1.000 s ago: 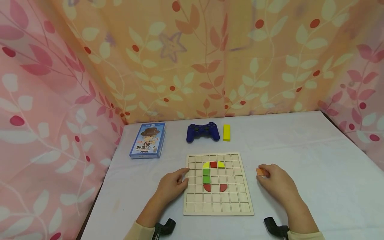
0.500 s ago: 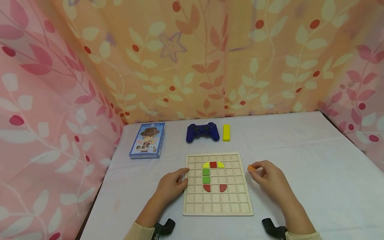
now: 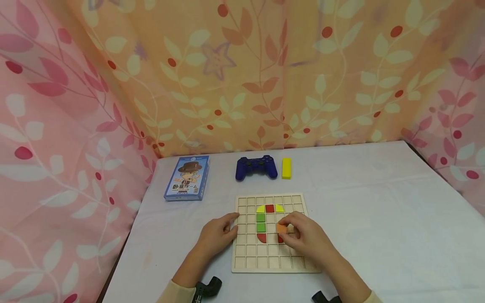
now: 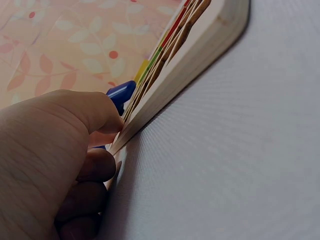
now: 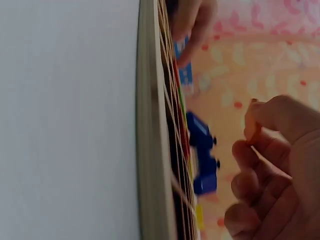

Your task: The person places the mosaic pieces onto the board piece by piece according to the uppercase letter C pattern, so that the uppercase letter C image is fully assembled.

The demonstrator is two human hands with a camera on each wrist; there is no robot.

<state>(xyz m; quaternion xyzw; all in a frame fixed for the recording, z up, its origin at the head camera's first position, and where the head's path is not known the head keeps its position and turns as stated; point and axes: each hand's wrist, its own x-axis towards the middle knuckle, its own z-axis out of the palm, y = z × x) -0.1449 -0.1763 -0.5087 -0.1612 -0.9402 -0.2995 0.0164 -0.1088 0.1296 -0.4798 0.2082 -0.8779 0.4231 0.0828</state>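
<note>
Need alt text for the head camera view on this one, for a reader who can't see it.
A person's right hand pinches a small orange piece above a wooden grid board holding yellow, red and green pieces, while the left hand rests against the board's left edge. Behind it on the white table lie a blue card box, a blue game controller and a yellow block.

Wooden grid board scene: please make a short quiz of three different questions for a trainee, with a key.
1. True or false: the right hand pinches an orange piece over the board.
2. What touches the board's left edge? A) the card box B) the left hand C) the yellow block
3. What colour are the two square pieces stacked in one column under the yellow quarter piece?

Key: 1. True. 2. B; the box and block lie apart, farther back beside the blue gamepad. 3. Green.
</note>
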